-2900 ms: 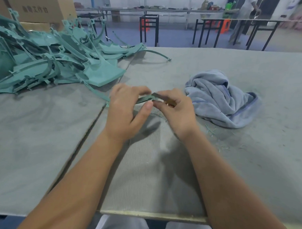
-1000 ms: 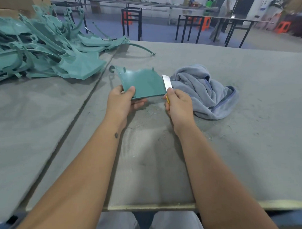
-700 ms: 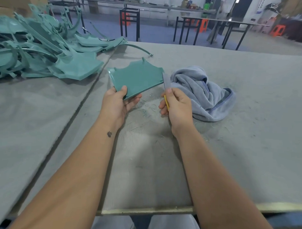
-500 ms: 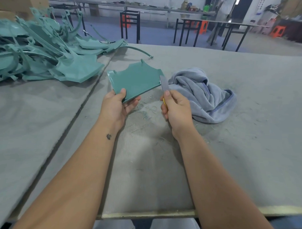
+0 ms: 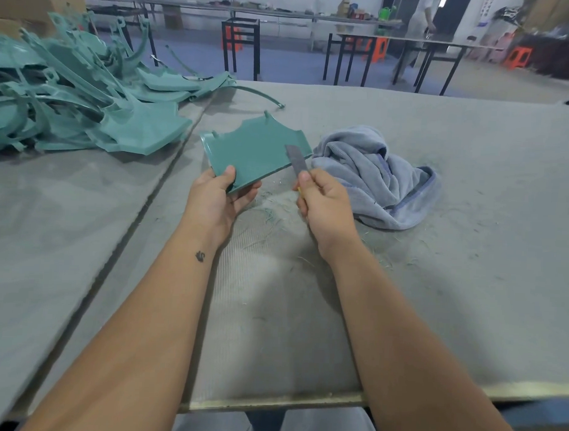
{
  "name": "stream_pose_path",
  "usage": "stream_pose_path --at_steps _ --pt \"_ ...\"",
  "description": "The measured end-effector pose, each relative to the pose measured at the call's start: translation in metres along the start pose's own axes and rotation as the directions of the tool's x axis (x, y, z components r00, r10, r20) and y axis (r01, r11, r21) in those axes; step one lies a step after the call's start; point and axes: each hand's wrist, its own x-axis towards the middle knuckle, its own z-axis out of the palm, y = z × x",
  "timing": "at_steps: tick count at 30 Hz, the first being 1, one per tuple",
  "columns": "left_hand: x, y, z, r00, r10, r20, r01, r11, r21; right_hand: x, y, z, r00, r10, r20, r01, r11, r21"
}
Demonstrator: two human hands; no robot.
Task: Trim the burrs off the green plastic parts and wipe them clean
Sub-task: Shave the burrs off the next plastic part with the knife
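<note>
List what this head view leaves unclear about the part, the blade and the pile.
- Blade handle: head view, buried in the right hand.
- Green part underside and near corner: covered by the left hand.
- Burrs: too small.
- Pile of parts: cut by the left edge.

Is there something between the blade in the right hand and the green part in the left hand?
Nothing visible. The blade in the right hand lies over the near right edge of the green part, which the left hand holds at its near corner. The grey cloth lies to the right, out of the way.

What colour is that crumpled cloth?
The cloth is pale greyish blue, seen in the head view.
</note>
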Motion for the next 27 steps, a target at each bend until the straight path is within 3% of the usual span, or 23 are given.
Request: stream_pose_path --at_steps 3,9,13,15,18,20,27 --pt "0.000 -0.001 0.000 1.000 0.002 -0.013 -0.002 1.000 0.015 -0.002 0.001 0.005 0.998 -0.019 0.056 0.024 0.994 -0.103" --pt "0.001 -0.001 -0.002 1.000 -0.004 -0.017 0.005 1.000 0.008 -0.003 0.002 0.001 0.991 0.004 0.131 0.012 0.993 -0.116" --pt "-0.002 -0.003 0.001 1.000 0.012 0.015 -0.012 0.999 0.040 -0.004 0.004 0.007 0.966 -0.016 0.258 0.070 0.977 -0.201" --pt "-0.002 -0.003 0.001 1.000 0.012 0.017 -0.013 0.999 0.037 -0.004 0.003 0.006 0.975 -0.022 0.222 0.047 0.993 -0.109" --pt "0.000 -0.002 -0.001 1.000 -0.001 0.007 0.001 1.000 -0.001 0.000 0.001 0.000 0.999 0.006 0.053 -0.008 0.999 0.047" --pt "0.001 -0.002 -0.001 1.000 -0.002 0.000 0.002 1.000 0.008 0.002 0.003 -0.002 1.000 0.025 0.005 -0.025 0.999 0.042" --pt "-0.001 -0.003 0.002 1.000 0.029 0.010 -0.029 0.999 0.040 0.000 0.009 0.011 0.969 -0.031 0.246 0.082 0.977 -0.198"
